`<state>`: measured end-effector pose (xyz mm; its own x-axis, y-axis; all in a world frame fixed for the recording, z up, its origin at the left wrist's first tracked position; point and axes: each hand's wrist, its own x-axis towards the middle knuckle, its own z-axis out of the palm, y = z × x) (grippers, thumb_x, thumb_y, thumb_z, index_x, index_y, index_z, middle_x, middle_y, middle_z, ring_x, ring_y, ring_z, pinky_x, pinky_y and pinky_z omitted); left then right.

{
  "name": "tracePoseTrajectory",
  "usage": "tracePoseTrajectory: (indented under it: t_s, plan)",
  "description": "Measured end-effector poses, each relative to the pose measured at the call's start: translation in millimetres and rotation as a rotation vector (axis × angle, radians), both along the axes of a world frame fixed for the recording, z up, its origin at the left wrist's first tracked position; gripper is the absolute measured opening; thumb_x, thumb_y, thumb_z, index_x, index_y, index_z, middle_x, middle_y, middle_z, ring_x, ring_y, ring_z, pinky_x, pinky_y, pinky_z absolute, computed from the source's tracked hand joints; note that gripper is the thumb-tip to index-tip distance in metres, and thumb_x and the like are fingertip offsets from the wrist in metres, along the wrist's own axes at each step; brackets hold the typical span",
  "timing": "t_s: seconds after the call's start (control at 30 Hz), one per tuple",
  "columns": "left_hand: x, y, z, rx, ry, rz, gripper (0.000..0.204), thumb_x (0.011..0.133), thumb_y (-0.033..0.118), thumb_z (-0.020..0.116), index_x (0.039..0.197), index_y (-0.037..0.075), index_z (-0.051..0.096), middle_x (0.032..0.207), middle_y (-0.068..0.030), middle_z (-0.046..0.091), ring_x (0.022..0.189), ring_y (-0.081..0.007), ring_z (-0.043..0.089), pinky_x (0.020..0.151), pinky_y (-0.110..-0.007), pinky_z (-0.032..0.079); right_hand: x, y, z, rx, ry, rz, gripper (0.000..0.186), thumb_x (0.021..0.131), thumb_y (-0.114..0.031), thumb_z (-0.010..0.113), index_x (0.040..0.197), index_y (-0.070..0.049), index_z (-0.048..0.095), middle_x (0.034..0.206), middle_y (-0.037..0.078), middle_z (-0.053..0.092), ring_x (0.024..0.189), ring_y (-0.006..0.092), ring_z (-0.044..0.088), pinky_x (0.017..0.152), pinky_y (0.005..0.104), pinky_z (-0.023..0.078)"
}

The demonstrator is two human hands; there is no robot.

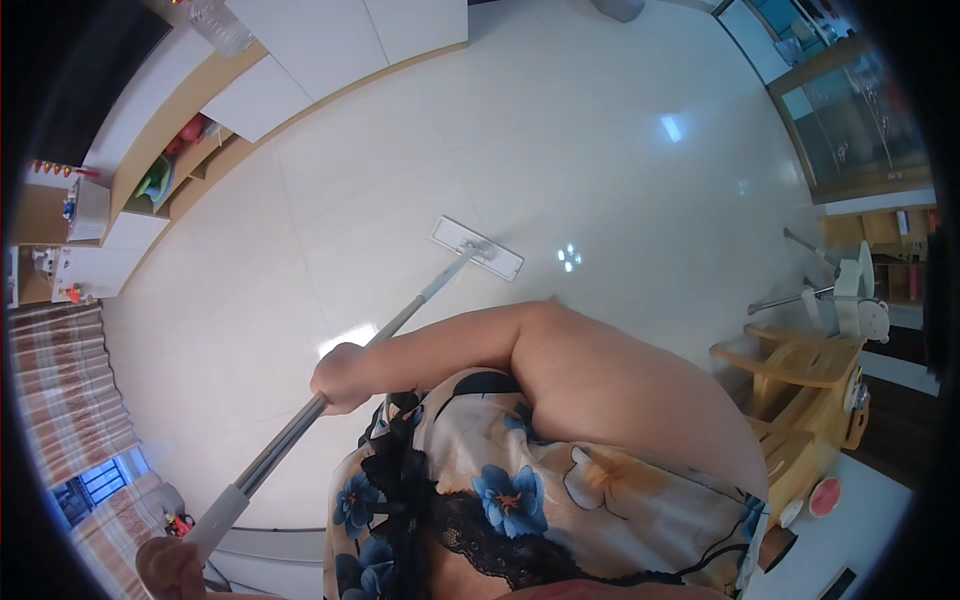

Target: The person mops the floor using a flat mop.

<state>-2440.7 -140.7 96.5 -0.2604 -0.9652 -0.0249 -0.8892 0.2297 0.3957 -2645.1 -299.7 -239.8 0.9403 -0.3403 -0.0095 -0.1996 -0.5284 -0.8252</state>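
A flat mop crosses the view at a slant, its pale rectangular head (492, 256) lying on the tiled floor (560, 150). Its grey metal pole (285, 440) runs down to the lower left. My right arm reaches across my body, and my right hand (340, 378) is wrapped round the middle of the pole. At the lower left, my left hand (170, 568) is closed round the thick grip at the pole's top end; part of it is cut off by the dark rim.
A low white and wood cabinet (265, 100) curves along the left, with open shelves. Checked curtains (70, 380) hang beyond it. On the right stand a wooden chair (800, 370), a white stand with metal legs (855, 300) and a glass-fronted cabinet (840, 120).
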Motion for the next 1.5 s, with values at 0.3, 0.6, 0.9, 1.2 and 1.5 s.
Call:
tracePoseTrajectory:
  t_s: [0.3, 0.6, 0.9, 1.2, 1.5]
  plan:
    - [1.4, -54.4, -57.1, -0.186, 0.038, 0.099, 0.014, 0.071, -0.003, 0.059, 0.085, -0.002, 0.061, 0.073, -0.0117, 0.056, 0.067, -0.0229, 0.053, 0.061, -0.034, 0.041, -21.1, -59.6, -29.0, -0.038, 0.114, -0.077, 0.028, 0.078, -0.035, 0.056, 0.071, -0.01, 0.067, 0.073, 0.013, 0.067, 0.072, 0.0352, 0.066, 0.065, 0.0468, 0.052]
    - [-160.5, -229.1, -174.5, 0.062, 0.287, 0.026, 0.019, 0.073, -0.005, 0.067, 0.091, -0.001, 0.067, 0.071, -0.0147, 0.06, 0.063, -0.0283, 0.056, 0.057, -0.036, 0.044, -205.6, -204.7, -132.4, -0.221, 0.34, -0.497, 0.021, 0.069, -0.026, 0.061, 0.074, -0.007, 0.069, 0.079, 0.017, 0.068, 0.079, 0.0364, 0.067, 0.073, 0.0465, 0.053]
    - [-386.2, -357.9, -306.1, 0.313, 0.38, -0.192, 0.036, 0.081, 0.014, 0.071, 0.116, 0.008, 0.063, 0.08, -0.0165, 0.064, 0.069, -0.0333, 0.062, 0.064, -0.038, 0.05, -478.0, -321.4, -189.5, -0.082, 0.714, -0.821, 0.018, 0.08, -0.019, 0.063, 0.096, -0.01, 0.065, 0.112, 0.011, 0.06, 0.111, 0.0289, 0.057, 0.091, 0.0427, 0.05]
    - [-482.7, -404.8, -331.4, 0.159, 0.21, -0.323, 0.034, 0.078, 0.016, 0.07, 0.112, 0.013, 0.066, 0.067, -0.0126, 0.06, 0.057, -0.0309, 0.059, 0.051, -0.041, 0.047, -582.6, -353.9, -217.5, -0.081, 0.777, -0.887, 0.018, 0.085, -0.016, 0.058, 0.102, -0.012, 0.06, 0.119, 0.007, 0.054, 0.124, 0.0255, 0.044, 0.098, 0.0432, 0.045]
    - [-415.0, -402.4, -175.5, 0.178, 0.07, -0.366, 0.031, 0.065, 0.006, 0.073, 0.095, 0.012, 0.071, 0.056, -0.0078, 0.052, 0.049, -0.0268, 0.053, 0.046, -0.038, 0.041, -517.8, -286.0, -141.2, -0.064, 0.295, -0.687, 0.031, 0.076, -0.036, 0.071, 0.09, -0.009, 0.062, 0.106, 0.009, 0.061, 0.109, 0.0303, 0.054, 0.097, 0.0536, 0.038]
